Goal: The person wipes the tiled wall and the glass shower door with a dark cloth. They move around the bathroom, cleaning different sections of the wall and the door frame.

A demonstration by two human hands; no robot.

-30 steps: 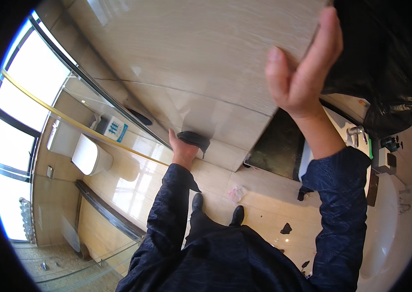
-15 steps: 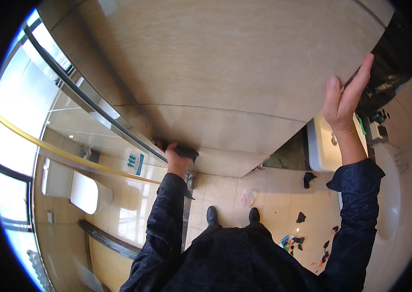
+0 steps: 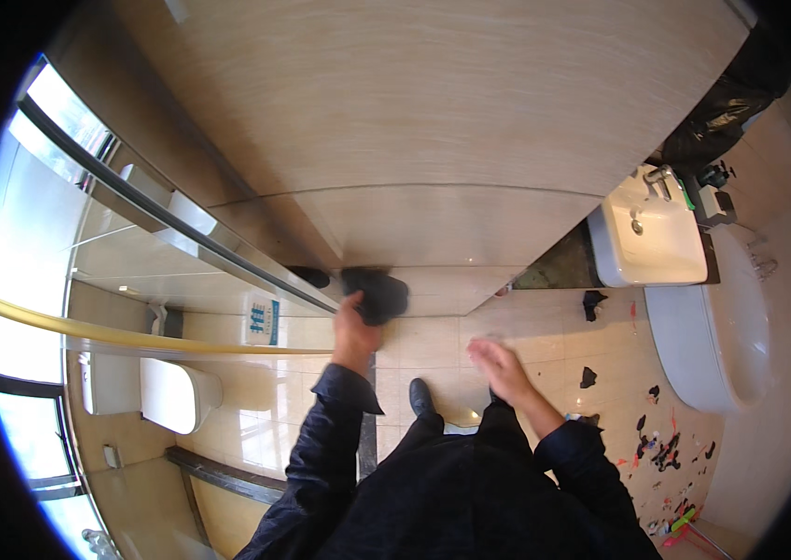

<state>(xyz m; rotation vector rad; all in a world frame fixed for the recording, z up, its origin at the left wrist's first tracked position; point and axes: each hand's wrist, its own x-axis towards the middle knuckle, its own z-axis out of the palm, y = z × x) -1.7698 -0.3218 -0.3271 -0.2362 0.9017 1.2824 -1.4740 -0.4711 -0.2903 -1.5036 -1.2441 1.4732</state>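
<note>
My left hand grips a dark grey, rounded, soft-looking pad, possibly a sponge or folded cloth. It is in front of the beige tiled wall, beside the edge of the glass door; whether the pad touches the wall I cannot tell. A dark patch like its reflection shows in the glass. Lower down, my right hand hovers over the floor in front of my body, its fingers stretched out and slightly blurred, holding nothing.
A white washbasin stands on a dark counter at the right, beside a white bathtub. Dark scraps and a green-and-pink tool lie on the right floor. Behind the glass is a white toilet.
My right hand has left the wall's right edge and come down to the middle. My left hand has moved slightly right, bringing the dark pad into fuller view. The view has shifted.
</note>
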